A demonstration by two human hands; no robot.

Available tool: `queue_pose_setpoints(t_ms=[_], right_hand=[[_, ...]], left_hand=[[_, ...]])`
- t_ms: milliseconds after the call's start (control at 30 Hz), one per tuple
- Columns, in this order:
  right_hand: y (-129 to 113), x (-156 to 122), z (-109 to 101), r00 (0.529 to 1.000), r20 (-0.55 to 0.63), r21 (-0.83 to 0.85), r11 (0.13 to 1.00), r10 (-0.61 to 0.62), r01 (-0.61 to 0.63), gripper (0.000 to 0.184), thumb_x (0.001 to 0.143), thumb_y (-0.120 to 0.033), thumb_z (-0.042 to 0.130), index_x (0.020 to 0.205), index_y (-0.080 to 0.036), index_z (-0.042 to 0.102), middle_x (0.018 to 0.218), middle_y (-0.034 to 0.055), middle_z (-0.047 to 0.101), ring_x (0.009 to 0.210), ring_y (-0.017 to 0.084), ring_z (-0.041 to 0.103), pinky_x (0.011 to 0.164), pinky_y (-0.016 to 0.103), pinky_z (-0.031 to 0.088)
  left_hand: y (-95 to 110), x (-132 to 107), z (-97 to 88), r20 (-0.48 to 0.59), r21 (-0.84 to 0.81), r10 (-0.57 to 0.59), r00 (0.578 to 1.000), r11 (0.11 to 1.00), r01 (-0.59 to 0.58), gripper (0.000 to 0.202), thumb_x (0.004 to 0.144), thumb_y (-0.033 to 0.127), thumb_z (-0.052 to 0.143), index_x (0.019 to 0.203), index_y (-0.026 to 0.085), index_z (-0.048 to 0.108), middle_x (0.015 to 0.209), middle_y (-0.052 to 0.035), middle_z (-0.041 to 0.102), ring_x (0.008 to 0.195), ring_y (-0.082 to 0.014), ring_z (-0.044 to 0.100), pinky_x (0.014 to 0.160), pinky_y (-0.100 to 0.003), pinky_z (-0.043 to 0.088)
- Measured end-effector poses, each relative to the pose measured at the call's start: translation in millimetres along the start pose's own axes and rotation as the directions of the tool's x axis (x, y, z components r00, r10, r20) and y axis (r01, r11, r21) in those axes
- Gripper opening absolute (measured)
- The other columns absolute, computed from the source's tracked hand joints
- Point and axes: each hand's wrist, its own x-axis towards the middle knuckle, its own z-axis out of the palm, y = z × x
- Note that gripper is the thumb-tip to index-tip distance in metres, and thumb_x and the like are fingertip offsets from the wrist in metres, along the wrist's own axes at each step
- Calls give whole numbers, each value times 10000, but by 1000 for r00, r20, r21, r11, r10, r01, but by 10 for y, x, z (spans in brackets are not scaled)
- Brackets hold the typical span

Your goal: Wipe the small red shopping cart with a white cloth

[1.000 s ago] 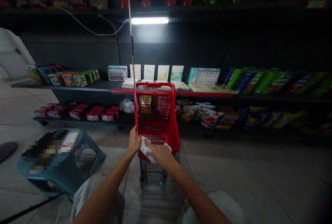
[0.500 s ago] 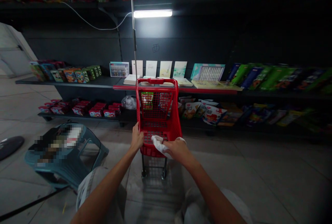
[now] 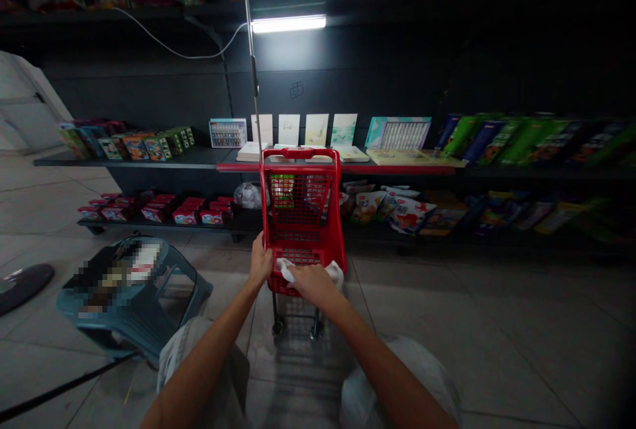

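My left hand (image 3: 260, 261) grips the left side of a small red plastic shopping cart (image 3: 303, 217), near its lower wall. My right hand (image 3: 312, 283) presses a crumpled white cloth (image 3: 334, 274) against the cart's mesh basket, with the cloth showing on both sides of the hand. The cart stands upright on a wheeled metal base (image 3: 295, 316) between my knees. Its top handle is far from both hands.
Dark store shelves (image 3: 129, 163) hold boxes, cards and packets behind the cart. A teal plastic stool (image 3: 171, 283) with pixelated items on it stands to the left, and a dark round disc (image 3: 22, 288) lies beyond it. A thin metal pole (image 3: 252, 71) rises behind the cart.
My right hand with the cloth has moved right and then back left across the cart's basket. My left hand stays on the cart's side.
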Motion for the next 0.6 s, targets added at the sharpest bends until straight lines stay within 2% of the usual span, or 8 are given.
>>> queue_pose_setpoints(t_ms=[67,167,300,433,533,600], right_hand=[[42,-36,-39,1000,9,16,1000,1,-1,587,975,-467,642,1517,-274,527,1123,139,786,1018,315,764,899,384,547],[145,-120,-89,999,33,50,999,15,-17,587,964,-530,636,1507,-327,540,1190,120,773,1065,310,749,905,375,526],[304,-235,-123,995,75,32,997,70,-72,562,987,-673,497,1419,-335,622,1216,111,766,1092,313,732,947,423,481],[435,-308,-135,996,82,48,998,32,-36,532,1039,-642,384,1304,-310,705,1195,107,773,1065,282,730,941,386,448],[517,-320,-121,997,37,175,982,62,-68,534,1062,-583,349,1145,-258,765,1078,99,790,970,246,730,845,313,442],[563,-293,-98,991,-59,368,925,123,-93,583,1057,-595,327,1032,-205,760,949,88,779,874,217,707,773,279,431]], left_hand=[[7,6,-8,21,1,9,1000,1000,-9,645,763,172,504,1403,171,582,1400,-120,627,1340,-291,545,1206,-495,385],[4,7,-22,47,1,22,999,1000,-22,662,764,184,521,1424,175,567,1429,-121,604,1364,-294,520,1213,-500,370],[7,0,-42,76,2,13,997,1000,-13,673,769,214,544,1439,159,551,1449,-143,581,1374,-305,500,1218,-516,352],[27,-27,-53,94,1,30,995,1000,-30,674,784,237,545,1451,137,536,1444,-161,583,1365,-309,500,1213,-530,350],[48,-68,-48,93,-7,22,995,1000,-21,671,800,238,537,1464,148,520,1461,-151,569,1376,-300,491,1219,-519,348],[64,-97,-41,88,1,0,996,1000,0,674,802,228,532,1472,149,510,1469,-148,558,1385,-295,483,1227,-505,343]])
